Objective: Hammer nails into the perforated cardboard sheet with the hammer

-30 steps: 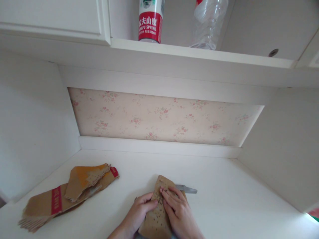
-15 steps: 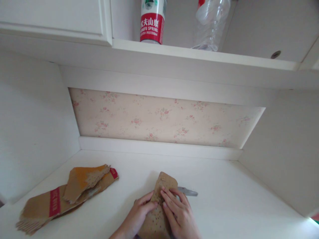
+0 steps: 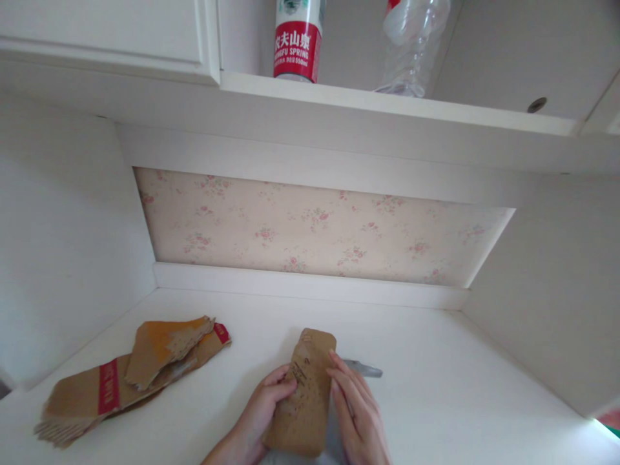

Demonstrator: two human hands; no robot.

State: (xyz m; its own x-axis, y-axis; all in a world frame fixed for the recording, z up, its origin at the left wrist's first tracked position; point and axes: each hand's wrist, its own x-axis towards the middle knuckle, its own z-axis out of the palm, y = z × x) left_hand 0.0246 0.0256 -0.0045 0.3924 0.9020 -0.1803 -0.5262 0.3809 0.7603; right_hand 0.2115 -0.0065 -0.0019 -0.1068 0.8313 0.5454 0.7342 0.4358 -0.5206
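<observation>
A brown cardboard piece (image 3: pixel 310 403) with rounded corners is tilted above the white counter, its upper face dotted with small dark holes and short slits. My left hand (image 3: pixel 264 410) grips its left edge, thumb on top and the other fingers curled beneath. On the right edge rest the fingertips of my right hand (image 3: pixel 356 413), close together; the underside of that grip is hidden. Just beyond the right hand lies a grey tapered tool (image 3: pixel 365 369), partly covered, its kind unclear.
Torn cardboard scraps (image 3: pixel 77 394) with red bands and an orange patch lie at the left of the counter (image 3: pixel 436 387). Overhead, a shelf (image 3: pixel 349 97) holds a red-labelled water bottle (image 3: pixel 298 48) and a clear plastic bottle (image 3: pixel 411 51). Side panels enclose the counter.
My right hand's fingers have slid from the cardboard's face to its right edge. The cardboard has shifted slightly left and shows more of its marked surface.
</observation>
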